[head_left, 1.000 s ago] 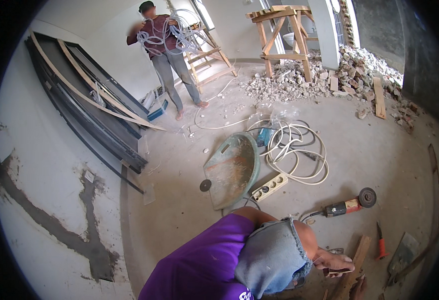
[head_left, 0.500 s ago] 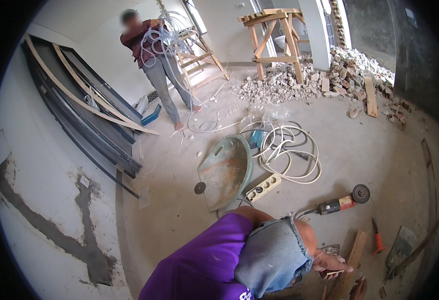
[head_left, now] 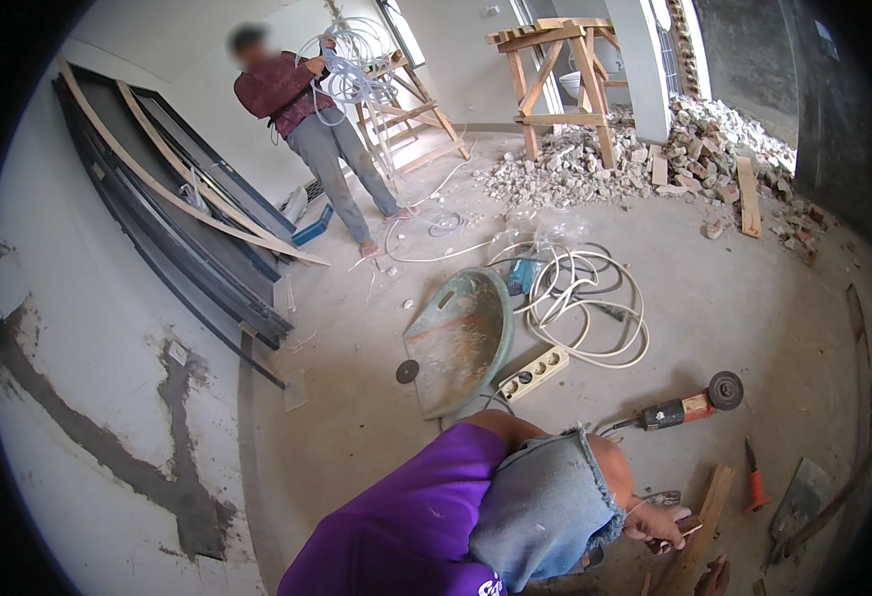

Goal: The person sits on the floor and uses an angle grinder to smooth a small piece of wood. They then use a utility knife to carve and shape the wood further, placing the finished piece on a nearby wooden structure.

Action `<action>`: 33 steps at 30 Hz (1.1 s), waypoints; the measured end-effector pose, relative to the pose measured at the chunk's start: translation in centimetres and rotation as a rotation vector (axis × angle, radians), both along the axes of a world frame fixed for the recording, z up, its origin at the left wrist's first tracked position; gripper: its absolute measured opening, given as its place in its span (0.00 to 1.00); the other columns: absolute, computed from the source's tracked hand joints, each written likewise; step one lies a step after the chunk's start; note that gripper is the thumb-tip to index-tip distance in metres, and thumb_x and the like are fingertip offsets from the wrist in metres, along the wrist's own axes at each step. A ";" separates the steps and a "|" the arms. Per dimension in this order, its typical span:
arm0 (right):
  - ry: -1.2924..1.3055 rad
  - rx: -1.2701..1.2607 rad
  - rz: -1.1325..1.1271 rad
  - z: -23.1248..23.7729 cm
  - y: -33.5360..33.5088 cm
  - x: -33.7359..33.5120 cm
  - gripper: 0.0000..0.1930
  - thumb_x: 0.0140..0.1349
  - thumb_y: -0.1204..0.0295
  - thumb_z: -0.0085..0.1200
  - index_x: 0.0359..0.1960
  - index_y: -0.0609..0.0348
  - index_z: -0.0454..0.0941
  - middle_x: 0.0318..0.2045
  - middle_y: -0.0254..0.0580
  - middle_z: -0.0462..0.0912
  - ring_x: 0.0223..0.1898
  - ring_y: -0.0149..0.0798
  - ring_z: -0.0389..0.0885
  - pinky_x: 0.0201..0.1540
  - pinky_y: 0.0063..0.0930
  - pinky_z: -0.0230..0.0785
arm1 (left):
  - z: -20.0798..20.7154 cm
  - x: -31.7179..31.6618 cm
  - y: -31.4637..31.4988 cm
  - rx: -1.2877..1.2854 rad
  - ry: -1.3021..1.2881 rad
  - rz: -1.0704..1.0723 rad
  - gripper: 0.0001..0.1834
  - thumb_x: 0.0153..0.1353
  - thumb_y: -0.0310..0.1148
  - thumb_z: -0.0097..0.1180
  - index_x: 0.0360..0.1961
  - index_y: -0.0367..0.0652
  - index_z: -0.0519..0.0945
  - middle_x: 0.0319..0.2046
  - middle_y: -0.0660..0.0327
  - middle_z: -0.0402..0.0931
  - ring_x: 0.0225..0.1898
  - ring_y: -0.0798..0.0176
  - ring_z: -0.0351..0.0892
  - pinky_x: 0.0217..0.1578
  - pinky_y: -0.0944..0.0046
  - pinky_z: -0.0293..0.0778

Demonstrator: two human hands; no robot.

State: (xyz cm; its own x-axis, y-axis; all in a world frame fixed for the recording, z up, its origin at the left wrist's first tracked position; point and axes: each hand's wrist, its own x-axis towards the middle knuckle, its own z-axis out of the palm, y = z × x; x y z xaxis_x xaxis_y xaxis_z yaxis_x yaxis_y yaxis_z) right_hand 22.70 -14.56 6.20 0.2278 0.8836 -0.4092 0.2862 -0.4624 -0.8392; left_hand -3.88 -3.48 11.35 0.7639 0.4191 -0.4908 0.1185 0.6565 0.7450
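At the lower right, my left hand [head_left: 657, 523] is closed on a small flat brown piece [head_left: 691, 527], probably wood; my fingers hide much of it. It is held over a wooden plank [head_left: 711, 507] lying slantwise on the floor. Only some fingers of my right hand [head_left: 714, 576] show, low by the plank's right side, and whatever they hold is hidden. My frayed denim knee [head_left: 545, 497] and purple sleeve [head_left: 396, 497] cover the view to the left. Right of the plank lie a red-handled pointed tool [head_left: 756, 482] and a trowel [head_left: 800, 500].
An angle grinder [head_left: 689, 404] rests beyond my hands. Farther off are a power strip [head_left: 535, 372], a coiled white cable [head_left: 595, 348] and a greenish cut-open tub [head_left: 461, 343]. Rubble [head_left: 694, 149] and a wooden trestle [head_left: 565, 84] stand behind. Another person [head_left: 331, 149] holds coiled tubing.
The view has shifted slightly, so the scene sits a little farther right. My left hand has turned the small brown piece a little. The other person has turned and shifted the coil.
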 end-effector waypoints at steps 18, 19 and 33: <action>0.205 0.210 -0.256 -2.8 -0.7 0.1 0.16 0.73 0.57 0.49 0.50 0.55 0.72 0.23 0.23 0.67 0.22 0.21 0.61 0.23 0.17 0.54 | -1.8 0.2 1.8 0.011 -0.374 0.065 0.18 0.73 0.50 0.45 0.49 0.47 0.71 0.36 0.62 0.75 0.40 0.62 0.80 0.41 0.56 0.79; 0.149 0.155 -0.290 0.5 -0.4 -0.5 0.17 0.73 0.56 0.48 0.53 0.54 0.72 0.26 0.23 0.68 0.25 0.22 0.62 0.27 0.18 0.57 | 1.5 1.0 2.7 -0.176 -0.251 0.103 0.20 0.73 0.51 0.45 0.54 0.49 0.71 0.35 0.62 0.75 0.40 0.61 0.80 0.41 0.55 0.80; -0.191 0.306 -0.430 10.2 -6.3 -4.3 0.24 0.72 0.52 0.46 0.30 0.63 0.72 0.20 0.48 0.67 0.22 0.40 0.66 0.28 0.36 0.62 | 6.2 8.2 -0.9 -0.344 -0.187 -0.121 0.21 0.76 0.46 0.42 0.59 0.43 0.69 0.16 0.71 0.58 0.17 0.77 0.54 0.18 0.74 0.52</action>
State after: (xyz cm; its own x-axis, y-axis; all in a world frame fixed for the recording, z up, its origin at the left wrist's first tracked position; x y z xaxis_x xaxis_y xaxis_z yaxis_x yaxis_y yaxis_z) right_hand 18.42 -20.83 16.37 0.6389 0.7665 -0.0651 0.2852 -0.3146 -0.9054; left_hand 4.29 -4.38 17.53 0.8871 0.1565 -0.4342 0.0931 0.8608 0.5004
